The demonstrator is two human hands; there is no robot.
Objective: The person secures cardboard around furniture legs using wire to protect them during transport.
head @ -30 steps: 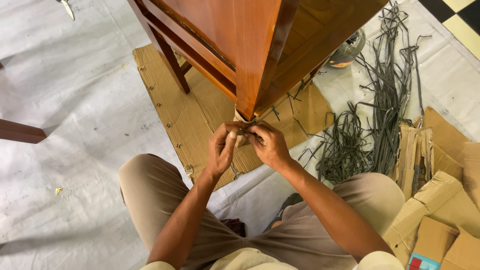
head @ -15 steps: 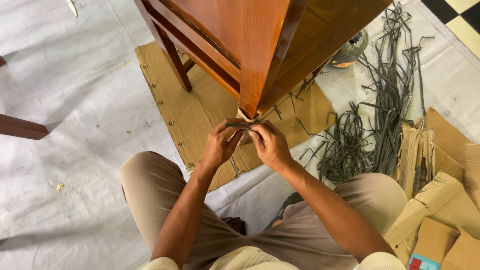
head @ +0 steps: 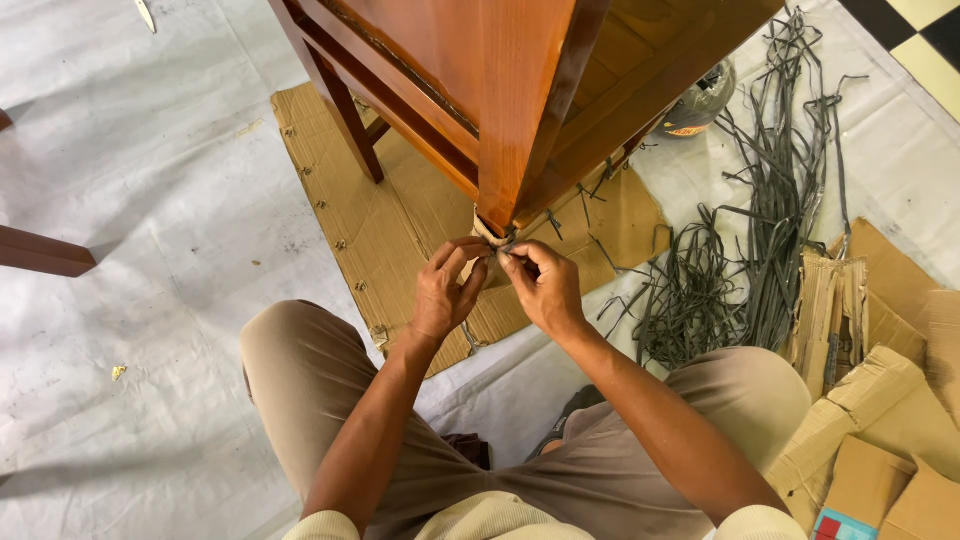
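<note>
A polished brown wooden table leg [head: 515,110] comes down in front of me, its foot wrapped in a piece of cardboard [head: 487,232]. My left hand [head: 445,290] and my right hand [head: 545,285] meet at that foot, fingertips pinching a thin dark strap [head: 503,247] that runs around the cardboard wrap. The strap's ends are mostly hidden under my fingers. My knees in beige trousers sit on either side below.
A flat cardboard sheet [head: 390,230] lies under the table on a white floor cover [head: 150,300]. A tangle of dark straps [head: 750,230] lies to the right, with stacked cardboard pieces [head: 880,370] beyond. A tape roll [head: 700,100] sits behind the table. Another wooden leg [head: 45,252] shows at left.
Both hands have shifted slightly up toward the foot of the leg, and the strap held level between them half a second ago is now tucked tight against the cardboard wrap.
</note>
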